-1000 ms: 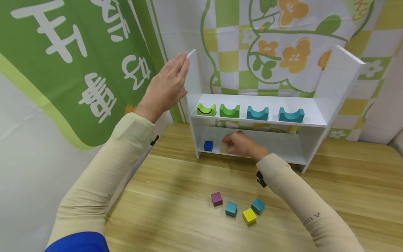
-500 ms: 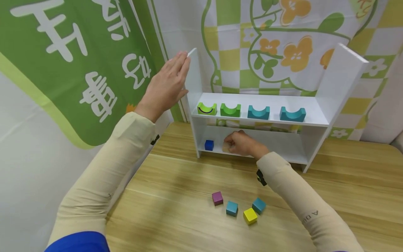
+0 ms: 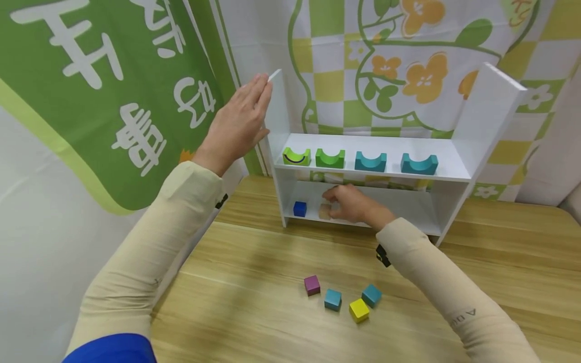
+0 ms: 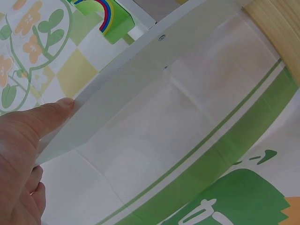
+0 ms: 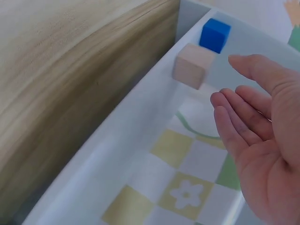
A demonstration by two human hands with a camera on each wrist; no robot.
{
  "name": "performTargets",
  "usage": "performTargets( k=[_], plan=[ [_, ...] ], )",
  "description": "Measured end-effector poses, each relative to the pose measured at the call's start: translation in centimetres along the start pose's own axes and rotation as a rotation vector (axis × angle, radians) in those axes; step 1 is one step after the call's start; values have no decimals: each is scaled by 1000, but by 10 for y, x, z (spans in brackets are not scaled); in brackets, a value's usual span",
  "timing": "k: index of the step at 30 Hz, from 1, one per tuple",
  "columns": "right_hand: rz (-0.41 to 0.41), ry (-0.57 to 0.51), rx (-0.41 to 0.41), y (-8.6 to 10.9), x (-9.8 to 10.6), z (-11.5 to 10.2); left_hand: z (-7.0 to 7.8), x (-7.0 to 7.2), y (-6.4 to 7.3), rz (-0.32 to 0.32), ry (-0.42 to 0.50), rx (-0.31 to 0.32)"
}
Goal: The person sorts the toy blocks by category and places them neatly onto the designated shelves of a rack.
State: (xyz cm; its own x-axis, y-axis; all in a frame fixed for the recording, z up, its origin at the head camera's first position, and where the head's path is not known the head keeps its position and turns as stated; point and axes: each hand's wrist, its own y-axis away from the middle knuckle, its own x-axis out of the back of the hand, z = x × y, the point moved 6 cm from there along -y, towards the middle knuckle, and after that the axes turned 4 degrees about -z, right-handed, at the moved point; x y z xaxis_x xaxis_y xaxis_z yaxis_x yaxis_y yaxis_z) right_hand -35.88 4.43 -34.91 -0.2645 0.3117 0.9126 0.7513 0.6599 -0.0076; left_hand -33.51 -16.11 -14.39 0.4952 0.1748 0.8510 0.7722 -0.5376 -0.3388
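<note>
My left hand [image 3: 239, 125] grips the upper left side panel of a white shelf [image 3: 367, 174]; in the left wrist view its thumb [image 4: 58, 108] lies at the panel's edge. On the lower board sit a blue cube [image 3: 300, 208] and, to its right, a plain wooden cube [image 3: 324, 212]. My right hand [image 3: 356, 204] is beside the wooden cube, thumb and fingers apart. The right wrist view shows a gap between these fingers and the wooden cube [image 5: 193, 66], with the blue cube [image 5: 215, 35] just beyond it.
Four-sided blocks lie on the wooden table [image 3: 254, 302]: purple [image 3: 311, 285], yellow [image 3: 359, 310] and two teal [image 3: 333, 299]. Several green and teal notched blocks [image 3: 370, 162] line the upper shelf board. A patterned cloth [image 3: 331, 85] hangs behind the shelf.
My right hand has let go of the wooden cube, which stays on the lower board. Its fingers have spread and drawn slightly right. The left hand stays on the side panel.
</note>
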Motion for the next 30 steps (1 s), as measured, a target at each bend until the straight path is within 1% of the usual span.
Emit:
performTargets(
  k=[4, 7, 11, 15, 20, 23, 25, 30],
  plan=[
    [7, 11, 32, 10, 7, -12, 0, 1, 0, -2, 8, 5],
    [0, 35, 74, 21, 8, -22, -1, 1, 1, -7, 17, 7],
    [-39, 50, 138, 39, 4, -35, -1, 1, 1, -11, 18, 7],
    [-67, 34, 180, 56, -3, -44, 0, 0, 1, -11, 15, 7],
    [-109, 29, 212, 74, -15, -51, 0, -1, 1, -17, 15, 6],
    [-156, 22, 229, 83, -27, -54, -1, -1, 1, -21, 14, 7],
    [-190, 2, 230, 88, -35, -55, -1, -1, 1, -20, 16, 7],
    [-264, -54, 197, 98, -55, -58, 0, 0, 0, -13, 24, 6]
  ],
)
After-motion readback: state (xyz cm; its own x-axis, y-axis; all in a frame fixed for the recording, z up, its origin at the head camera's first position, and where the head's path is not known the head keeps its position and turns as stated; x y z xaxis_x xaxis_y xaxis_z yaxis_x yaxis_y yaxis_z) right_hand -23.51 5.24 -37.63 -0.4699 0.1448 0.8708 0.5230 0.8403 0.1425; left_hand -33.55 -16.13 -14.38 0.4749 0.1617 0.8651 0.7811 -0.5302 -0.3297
